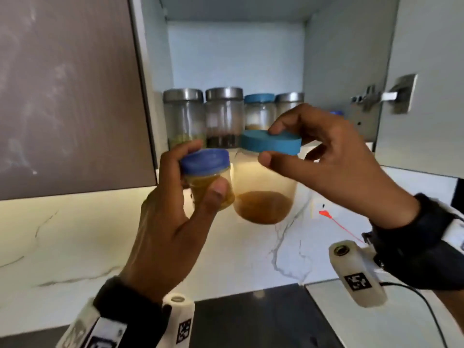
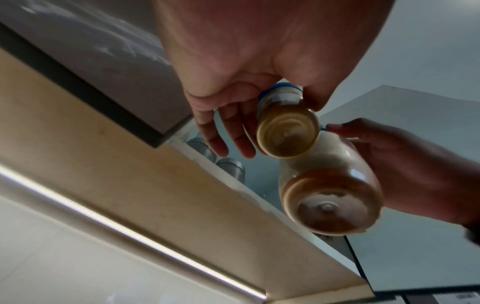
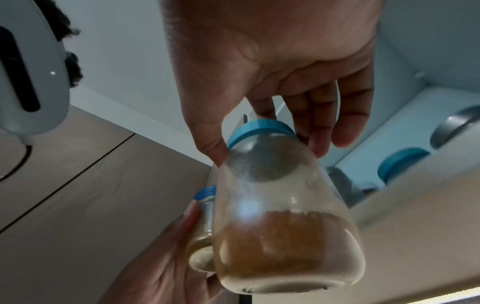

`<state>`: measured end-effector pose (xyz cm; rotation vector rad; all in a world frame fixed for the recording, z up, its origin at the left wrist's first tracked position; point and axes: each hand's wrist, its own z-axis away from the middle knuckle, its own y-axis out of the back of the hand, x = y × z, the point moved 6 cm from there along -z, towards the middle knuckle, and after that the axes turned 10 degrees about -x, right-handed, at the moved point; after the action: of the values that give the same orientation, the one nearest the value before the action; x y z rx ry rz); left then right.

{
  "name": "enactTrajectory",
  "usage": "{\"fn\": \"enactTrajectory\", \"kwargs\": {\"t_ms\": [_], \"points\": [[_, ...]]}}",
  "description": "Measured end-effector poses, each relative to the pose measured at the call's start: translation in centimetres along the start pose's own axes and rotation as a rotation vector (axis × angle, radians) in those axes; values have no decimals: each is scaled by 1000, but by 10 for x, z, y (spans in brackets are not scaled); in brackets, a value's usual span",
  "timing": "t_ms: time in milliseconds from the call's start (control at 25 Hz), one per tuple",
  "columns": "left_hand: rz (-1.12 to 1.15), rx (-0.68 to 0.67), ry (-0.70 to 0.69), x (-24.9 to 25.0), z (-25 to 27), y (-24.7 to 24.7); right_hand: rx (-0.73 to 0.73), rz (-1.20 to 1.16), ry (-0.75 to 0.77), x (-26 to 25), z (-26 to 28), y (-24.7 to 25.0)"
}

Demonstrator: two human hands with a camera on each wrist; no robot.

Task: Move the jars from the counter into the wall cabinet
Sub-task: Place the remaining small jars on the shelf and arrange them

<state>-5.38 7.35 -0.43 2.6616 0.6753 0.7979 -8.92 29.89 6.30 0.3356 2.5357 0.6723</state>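
My left hand (image 1: 175, 204) grips a small clear jar (image 1: 208, 179) with a dark-blue lid and yellowish contents, thumb in front, fingers behind. My right hand (image 1: 324, 156) pinches the light-blue lid (image 1: 271, 143) of a bigger clear jar (image 1: 263, 194) with brown powder at its bottom, which hangs from the lid. Both jars are in the air, side by side, just below the open wall cabinet (image 1: 236, 59). From below, the small jar (image 2: 287, 131) and the big jar (image 2: 330, 197) almost touch. The big jar (image 3: 285, 216) fills the right wrist view, the small jar (image 3: 202, 226) behind it.
On the cabinet shelf stand several jars: two with steel lids (image 1: 183, 116) (image 1: 224, 114), one with a blue lid (image 1: 258, 109), another steel-lidded one (image 1: 288, 101). A closed brown door (image 1: 70, 96) hangs left; the open door (image 1: 426, 84) with its hinge right. Marble backsplash (image 1: 75, 234) lies below.
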Motion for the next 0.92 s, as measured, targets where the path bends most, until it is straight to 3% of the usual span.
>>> {"fn": "enactTrajectory", "kwargs": {"t_ms": [160, 360, 680, 920], "points": [[-117, -13, -33, 0, -58, -8, 58, 68, -18, -2, -36, 44], [-229, -49, 70, -27, -80, -29, 40, 184, -119, 24, -85, 70], [-195, -16, 94, -35, -82, -30, -111, 273, -249, 68, -125, 50], [-167, -30, 122, -38, -82, -31, -100, 289, -171, 79, -130, 37]]}}
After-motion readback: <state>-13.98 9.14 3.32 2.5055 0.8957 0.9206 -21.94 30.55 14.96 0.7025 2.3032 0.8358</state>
